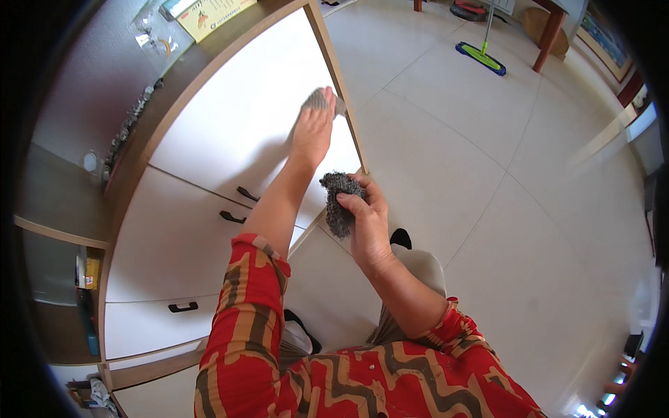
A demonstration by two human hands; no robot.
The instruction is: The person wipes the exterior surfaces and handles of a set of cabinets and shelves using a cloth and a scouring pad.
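Note:
Stretched out ahead, my left hand [312, 130] lies flat over a grey-beige cloth [314, 99] and presses it against a white cabinet door [235, 115]. The cloth shows on both sides of my fingers, close to the door's wooden edge trim [341, 89]. Nearer to me, my right hand [372, 224] grips a dark grey steel wool scourer [338, 211] between thumb and fingers. The scourer is held up in front of the cabinet's lower corner. Black handles [233, 217] sit on the doors below my left forearm.
A wooden cabinet top [138, 104] carries a yellow box [214, 18] and a clear plastic packet [159, 44]. A drawer with a black handle [183, 307] is at lower left. On the tiled floor [470, 157] stands a green-and-blue flat mop [482, 56], near a wooden table leg [549, 44].

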